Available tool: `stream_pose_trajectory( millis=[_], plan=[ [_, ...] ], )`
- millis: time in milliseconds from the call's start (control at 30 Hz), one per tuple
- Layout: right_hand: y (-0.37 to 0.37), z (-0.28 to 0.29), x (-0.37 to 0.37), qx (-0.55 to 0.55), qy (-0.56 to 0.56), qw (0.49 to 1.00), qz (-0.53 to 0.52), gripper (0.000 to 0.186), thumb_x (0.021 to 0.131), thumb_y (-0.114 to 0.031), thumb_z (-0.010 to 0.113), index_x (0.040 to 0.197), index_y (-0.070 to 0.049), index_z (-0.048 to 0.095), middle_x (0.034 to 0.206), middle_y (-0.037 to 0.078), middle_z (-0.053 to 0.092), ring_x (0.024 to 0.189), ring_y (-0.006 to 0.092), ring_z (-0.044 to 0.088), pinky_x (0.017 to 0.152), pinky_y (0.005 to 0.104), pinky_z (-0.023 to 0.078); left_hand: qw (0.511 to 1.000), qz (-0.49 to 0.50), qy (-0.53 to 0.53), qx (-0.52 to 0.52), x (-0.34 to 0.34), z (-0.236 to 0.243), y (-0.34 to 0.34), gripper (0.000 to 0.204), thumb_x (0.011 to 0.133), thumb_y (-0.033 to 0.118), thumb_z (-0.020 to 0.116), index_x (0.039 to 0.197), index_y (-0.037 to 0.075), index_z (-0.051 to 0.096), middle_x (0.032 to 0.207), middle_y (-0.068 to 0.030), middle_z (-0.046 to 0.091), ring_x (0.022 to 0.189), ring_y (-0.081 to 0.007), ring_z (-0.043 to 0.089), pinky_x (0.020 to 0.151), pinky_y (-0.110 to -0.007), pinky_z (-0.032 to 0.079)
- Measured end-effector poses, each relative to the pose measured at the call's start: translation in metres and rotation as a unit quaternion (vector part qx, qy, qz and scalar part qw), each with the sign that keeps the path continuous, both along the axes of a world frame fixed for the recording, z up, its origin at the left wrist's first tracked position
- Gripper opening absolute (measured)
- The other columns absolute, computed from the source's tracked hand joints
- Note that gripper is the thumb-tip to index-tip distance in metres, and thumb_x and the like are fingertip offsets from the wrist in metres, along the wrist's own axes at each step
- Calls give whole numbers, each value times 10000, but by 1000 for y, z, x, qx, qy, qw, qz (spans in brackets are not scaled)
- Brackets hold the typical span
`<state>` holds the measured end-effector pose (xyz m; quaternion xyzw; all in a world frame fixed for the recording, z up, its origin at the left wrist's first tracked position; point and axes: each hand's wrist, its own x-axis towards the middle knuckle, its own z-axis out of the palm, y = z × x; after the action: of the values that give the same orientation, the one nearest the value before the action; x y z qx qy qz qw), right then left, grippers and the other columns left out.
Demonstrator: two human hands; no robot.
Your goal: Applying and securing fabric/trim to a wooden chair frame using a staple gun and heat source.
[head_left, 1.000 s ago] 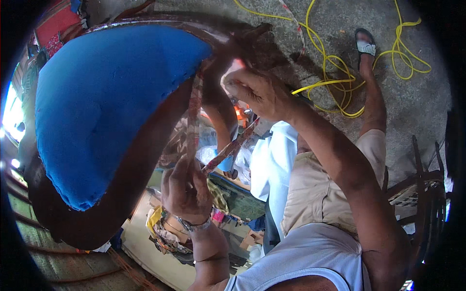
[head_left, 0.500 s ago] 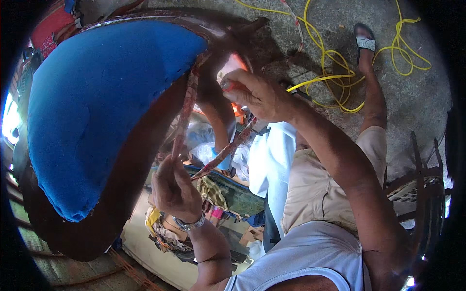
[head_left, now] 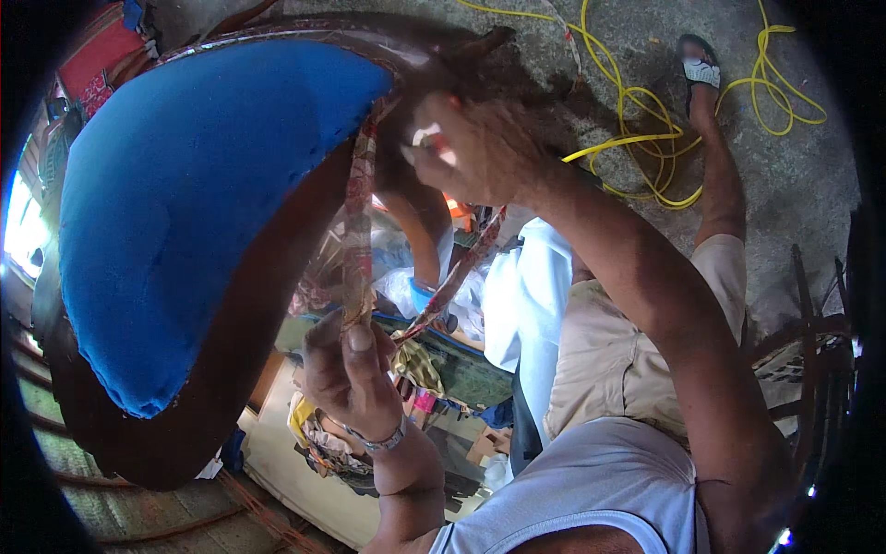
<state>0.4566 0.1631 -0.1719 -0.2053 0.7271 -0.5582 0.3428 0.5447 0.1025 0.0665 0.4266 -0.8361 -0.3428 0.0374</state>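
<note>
A large curved piece of dark wood (head_left: 268, 277) with blue fabric padding (head_left: 185, 194) fills the left side. Along its edge hangs a long strip of red-and-white patterned fabric (head_left: 358, 231). My left hand (head_left: 355, 369), wearing a metal watch, pinches this strip between thumb and fingers below the wood. From there the strip loops up to the right, behind my right forearm. My right hand (head_left: 480, 152) is up beside the wood's upper right end, slightly blurred. Its fingers are curled around something small with red on it, mostly hidden.
A yellow hose or cable (head_left: 637, 138) lies coiled on the concrete floor (head_left: 784, 203) at the upper right. Below the strip are clear plastic bags (head_left: 397, 286), and a green-edged bench (head_left: 461, 369). A heap of cloths (head_left: 332, 434) lies lower down. A sandalled foot (head_left: 699, 65) is at upper right.
My right hand has risen and turned, and is nearer the wood's end. My left hand has shifted slightly down and right, with the strip still pinched and turned flatter toward view.
</note>
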Motion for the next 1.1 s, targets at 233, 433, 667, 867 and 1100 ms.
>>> stream_pose_trajectory(
  millis=[233, 433, 667, 867, 1100],
  plan=[
    [-7, 4, 11, -45, 16, 997, 55, 595, 895, -331, 666, 1362, -55, 422, 773, 135, 731, 816, 341, 739, 904, 571, 488, 999, 8, -48, -22, 7, 4, 3, 282, 974, 214, 711, 1078, -46, 684, 773, -70, 672, 636, -94, 579, 577, -219, 432],
    [1, 28, 11, -71, 38, 997, 19, 619, 903, -311, 681, 1372, -3, 419, 670, 126, 697, 640, 321, 714, 718, 498, 533, 972, -123, -124, -160, 12, -4, 8, 190, 913, 92, 737, 1022, -62, 714, 821, -111, 702, 686, -150, 648, 621, -263, 500],
    [12, 48, 12, -117, 62, 991, 27, 795, 861, -263, 727, 1467, 44, 314, 617, 119, 669, 541, 315, 681, 537, 450, 523, 956, -170, -125, -205, 20, -7, 2, 165, 882, 63, 751, 1025, -18, 735, 784, -112, 672, 642, -193, 633, 591, -295, 482],
    [1, 42, 1, -44, 83, 994, 49, 816, 844, -231, 740, 1462, 77, 306, 617, 129, 674, 540, 308, 687, 541, 441, 544, 943, -217, -146, -205, 27, -3, -1, 266, 828, -13, 760, 1094, -2, 752, 817, -102, 671, 684, -182, 644, 628, -293, 506],
    [11, 65, 12, -88, 142, 979, 116, 843, 902, -239, 700, 1484, 211, 291, 593, 112, 673, 501, 219, 671, 495, 394, 535, 931, -260, -121, -227, 32, -7, -6, 233, 894, 49, 753, 1113, -31, 758, 797, -87, 653, 667, -147, 596, 605, -274, 464]
  ],
)
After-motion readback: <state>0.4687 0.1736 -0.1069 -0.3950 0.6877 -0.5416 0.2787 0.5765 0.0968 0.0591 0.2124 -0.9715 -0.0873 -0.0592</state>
